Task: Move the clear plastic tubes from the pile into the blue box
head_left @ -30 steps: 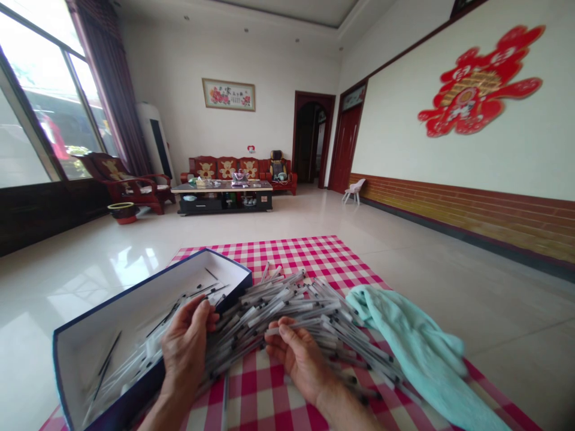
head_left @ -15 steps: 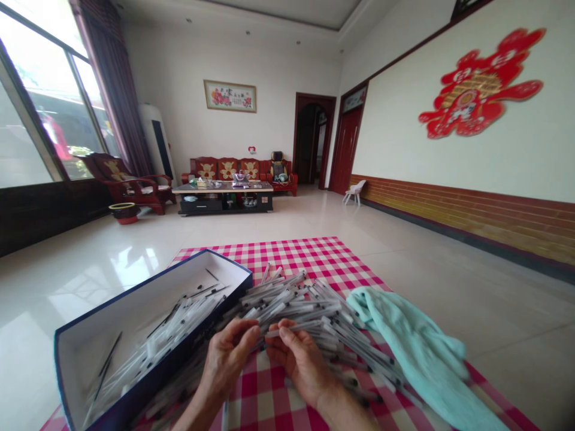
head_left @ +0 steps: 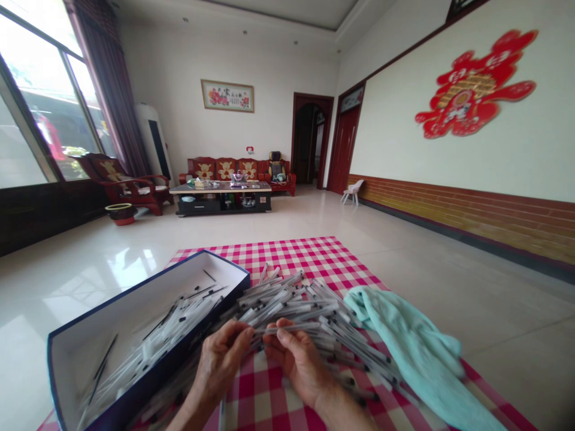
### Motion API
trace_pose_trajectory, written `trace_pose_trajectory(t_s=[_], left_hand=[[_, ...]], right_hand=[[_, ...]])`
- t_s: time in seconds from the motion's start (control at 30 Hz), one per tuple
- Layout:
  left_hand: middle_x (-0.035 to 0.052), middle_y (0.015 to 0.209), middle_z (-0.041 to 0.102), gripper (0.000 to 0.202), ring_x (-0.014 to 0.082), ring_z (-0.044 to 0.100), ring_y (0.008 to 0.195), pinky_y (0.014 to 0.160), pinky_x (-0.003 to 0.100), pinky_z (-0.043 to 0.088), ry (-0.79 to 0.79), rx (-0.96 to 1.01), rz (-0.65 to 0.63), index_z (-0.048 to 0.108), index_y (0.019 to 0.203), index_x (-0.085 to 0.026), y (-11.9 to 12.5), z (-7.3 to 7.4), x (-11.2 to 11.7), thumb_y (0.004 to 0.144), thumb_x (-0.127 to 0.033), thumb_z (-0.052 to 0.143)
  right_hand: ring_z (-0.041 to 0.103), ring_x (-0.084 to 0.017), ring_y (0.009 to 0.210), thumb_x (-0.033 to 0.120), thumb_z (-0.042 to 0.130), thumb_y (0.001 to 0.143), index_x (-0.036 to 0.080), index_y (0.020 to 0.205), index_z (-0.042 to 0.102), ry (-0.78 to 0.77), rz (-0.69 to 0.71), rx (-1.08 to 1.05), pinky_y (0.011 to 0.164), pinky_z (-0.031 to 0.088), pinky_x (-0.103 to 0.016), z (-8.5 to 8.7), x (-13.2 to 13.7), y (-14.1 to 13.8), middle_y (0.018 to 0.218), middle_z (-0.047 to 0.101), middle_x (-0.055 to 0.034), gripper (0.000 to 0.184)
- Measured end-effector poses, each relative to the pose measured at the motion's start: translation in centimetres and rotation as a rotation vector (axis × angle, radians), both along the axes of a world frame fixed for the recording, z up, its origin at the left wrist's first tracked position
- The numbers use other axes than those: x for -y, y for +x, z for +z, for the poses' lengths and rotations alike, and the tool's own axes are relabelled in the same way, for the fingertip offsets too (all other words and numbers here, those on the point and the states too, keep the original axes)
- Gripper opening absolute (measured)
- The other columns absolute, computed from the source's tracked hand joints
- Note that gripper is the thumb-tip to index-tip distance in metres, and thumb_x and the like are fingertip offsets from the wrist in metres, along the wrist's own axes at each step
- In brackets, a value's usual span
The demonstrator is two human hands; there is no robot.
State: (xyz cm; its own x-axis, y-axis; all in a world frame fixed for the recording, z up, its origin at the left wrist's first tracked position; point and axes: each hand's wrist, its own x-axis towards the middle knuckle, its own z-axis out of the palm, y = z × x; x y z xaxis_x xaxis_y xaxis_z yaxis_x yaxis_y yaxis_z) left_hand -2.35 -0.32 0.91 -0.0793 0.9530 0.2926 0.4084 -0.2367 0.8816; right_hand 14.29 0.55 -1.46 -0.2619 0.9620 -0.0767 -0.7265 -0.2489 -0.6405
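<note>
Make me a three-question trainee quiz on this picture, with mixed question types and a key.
1. Fill in: as pictured, the loose pile lies to the ____ of the open box.
2. Short answer: what does the right hand pinch?
3. True or false: the mint cloth lies inside the open box.

Key: 1. right. 2. a translucent tube, one end close to the left hand. 3. false; it lies on the checked tablecloth.

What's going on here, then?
A person's right hand holds a slim pale tube; the left hand is at its end, perhaps gripping it. Black-ended tubes lie heaped on a pink checked cloth, between an open box of slim pieces and a teal cloth.
</note>
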Motion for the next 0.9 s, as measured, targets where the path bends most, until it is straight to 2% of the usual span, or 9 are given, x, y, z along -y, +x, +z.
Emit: trace_pose_trajectory(t_s=[0.17,0.3,0.4,0.47,0.53,0.67,0.8,0.9], left_hand=[[-0.0027,0.056,0.062,0.03,0.0113,0.054,0.051,0.049,0.02,0.043,-0.054,0.312,0.141,0.065,0.073,-0.016,-1.8,1.6,-0.5,0.071,-0.046,0.066],[-0.0023,0.061,0.066,0.032,0.0111,0.058,0.049,0.046,0.02,0.047,0.031,0.567,0.381,0.065,0.078,-0.016,-3.8,2.8,-1.0,0.064,-0.043,0.072],[-0.0012,0.064,0.068,0.029,0.0138,0.065,0.056,0.05,0.022,0.051,0.111,0.634,0.545,0.066,0.077,-0.015,-5.1,3.1,-1.5,0.063,-0.04,0.073],[-0.0009,0.066,0.069,0.027,0.0149,0.067,0.061,0.053,0.022,0.052,0.141,0.651,0.595,0.066,0.077,-0.016,-5.7,3.1,-1.7,0.063,-0.037,0.073],[-0.001,0.068,0.07,0.031,0.0155,0.069,0.064,0.055,0.022,0.053,0.146,0.664,0.596,0.066,0.086,-0.017,-5.9,3.1,-1.9,0.062,-0.034,0.074],[-0.0015,0.071,0.07,0.052,0.0148,0.068,0.062,0.054,0.022,0.051,0.141,0.635,0.564,0.059,0.111,-0.019,-5.9,2.9,-2.0,0.064,-0.033,0.075],[-0.0015,0.071,0.069,0.041,0.0126,0.063,0.056,0.051,0.021,0.048,0.119,0.441,0.494,0.064,0.104,-0.02,-5.0,2.4,-1.6,0.069,-0.041,0.07],[-0.0013,0.065,0.066,0.028,0.0132,0.059,0.053,0.049,0.021,0.045,0.09,0.172,0.293,0.069,0.089,-0.02,-2.9,2.1,-0.8,0.071,-0.042,0.067]], right_hand=[[0.07,-0.019,0.081,0.023,0.08,0.067,0.019,0.09,0.065,-0.039,-0.041,-0.049,0.071,0.053,-0.031,0.1,-0.3,0.0,0.089,0.074,-0.0042,0.027],[0.07,-0.019,0.081,0.024,0.08,0.067,0.02,0.09,0.065,-0.033,-0.054,-0.055,0.069,0.053,-0.03,0.5,-0.4,0.1,0.092,0.075,-0.0058,0.029],[0.069,-0.019,0.081,0.025,0.08,0.067,0.019,0.09,0.065,-0.022,-0.049,-0.041,0.069,0.053,-0.03,0.6,-0.4,0.1,0.092,0.075,-0.0064,0.028],[0.069,-0.019,0.081,0.026,0.079,0.067,0.019,0.09,0.066,-0.017,-0.048,-0.032,0.069,0.053,-0.03,0.6,-0.3,0.1,0.092,0.075,-0.0064,0.028],[0.069,-0.019,0.081,0.026,0.079,0.068,0.019,0.09,0.066,-0.013,-0.049,-0.025,0.069,0.053,-0.03,0.6,-0.3,0.1,0.091,0.075,-0.0063,0.027],[0.069,-0.019,0.079,0.027,0.08,0.067,0.019,0.09,0.065,-0.016,-0.049,-0.012,0.068,0.053,-0.03,0.4,-0.4,0.1,0.09,0.075,-0.0062,0.028],[0.069,-0.018,0.077,0.028,0.079,0.068,0.018,0.091,0.064,-0.007,-0.035,0.048,0.067,0.053,-0.03,0.4,-0.4,0.1,0.089,0.074,-0.006,0.029],[0.068,-0.016,0.073,0.03,0.077,0.071,0.018,0.092,0.064,0.036,-0.014,0.137,0.064,0.052,-0.028,0.5,-0.3,0.1,0.083,0.073,-0.0042,0.027]])
